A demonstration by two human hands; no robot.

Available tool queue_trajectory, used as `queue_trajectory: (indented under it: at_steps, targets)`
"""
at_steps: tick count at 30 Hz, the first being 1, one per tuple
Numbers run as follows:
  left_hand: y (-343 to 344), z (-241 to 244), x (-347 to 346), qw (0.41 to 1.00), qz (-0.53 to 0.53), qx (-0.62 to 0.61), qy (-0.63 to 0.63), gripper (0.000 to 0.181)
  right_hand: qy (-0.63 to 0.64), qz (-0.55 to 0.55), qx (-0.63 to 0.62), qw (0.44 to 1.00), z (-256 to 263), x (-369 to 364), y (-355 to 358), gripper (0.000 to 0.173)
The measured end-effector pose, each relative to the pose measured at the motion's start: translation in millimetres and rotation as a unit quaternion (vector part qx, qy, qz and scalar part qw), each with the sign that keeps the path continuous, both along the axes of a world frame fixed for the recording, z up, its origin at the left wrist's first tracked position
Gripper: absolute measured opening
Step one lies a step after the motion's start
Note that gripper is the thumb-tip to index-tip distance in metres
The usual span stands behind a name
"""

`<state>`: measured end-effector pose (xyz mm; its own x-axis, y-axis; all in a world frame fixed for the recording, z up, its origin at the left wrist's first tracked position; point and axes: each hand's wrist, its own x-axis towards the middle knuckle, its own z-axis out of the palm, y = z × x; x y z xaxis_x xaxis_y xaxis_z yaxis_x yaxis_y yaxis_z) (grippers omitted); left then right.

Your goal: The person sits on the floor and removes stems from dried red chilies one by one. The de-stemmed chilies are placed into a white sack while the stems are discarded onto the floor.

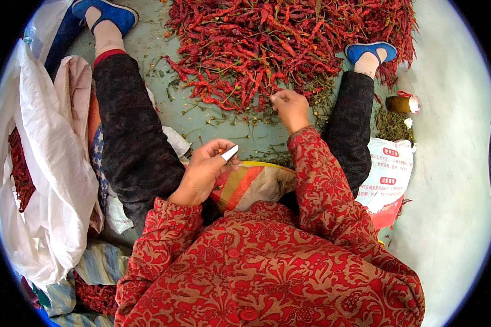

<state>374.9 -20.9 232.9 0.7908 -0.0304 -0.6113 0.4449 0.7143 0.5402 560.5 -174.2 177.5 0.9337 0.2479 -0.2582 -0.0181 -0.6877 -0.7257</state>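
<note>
My left hand is half curled above my lap. A small white, dark-edged piece lies along its thumb tip; whether it is held or worn on the thumb is unclear. My right hand reaches to the near edge of a large heap of dried red chili peppers. Its thumb and forefinger come together beside the peppers, and anything between them is too small to tell. Loose green stems lie scattered on the floor between both hands and the heap.
My legs in black trousers spread on either side, with blue shoes near the heap. At left stands a white sack. On the right are a printed bag, a jar of brown contents and a stem pile. Between my knees lies a striped sack.
</note>
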Motion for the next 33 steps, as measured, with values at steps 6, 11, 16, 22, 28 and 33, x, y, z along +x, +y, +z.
queue_trajectory:
  at_steps: [6, 11, 16, 22, 28, 33]
  targets:
    - [-3.6, -4.0, -1.7, 0.998, -0.003, 0.058, -0.004, 0.012, 0.090, -0.011, 0.050, 0.995, 3.4, -8.7, -24.3, 0.020]
    - [-2.8, 2.2, -2.7, 0.996, 0.004, 0.088, 0.016, 0.013, 0.047, -0.045, -0.022, 0.998, -14.3, -5.2, 0.6, 0.019]
    - [-2.6, 0.0, -0.4, 0.995, -0.002, 0.099, 0.019, 0.012, 0.146, -0.104, 0.089, 0.980, -14.1, -4.2, -0.6, 0.014]
    - [-7.9, -1.5, 0.5, 0.977, -0.016, 0.214, -0.001, 0.018, 0.142, -0.005, 0.185, 0.972, 44.3, -36.9, -9.0, 0.013]
    - [-21.0, 0.2, -1.3, 0.878, -0.163, 0.419, -0.164, 0.028, -0.017, 0.232, 0.155, 0.960, 84.2, -94.6, -9.1, 0.008]
    - [-18.0, 1.6, -7.5, 0.866, -0.197, 0.414, -0.198, 0.020, -0.039, 0.266, 0.124, 0.955, 97.7, -102.8, -7.9, 0.010]
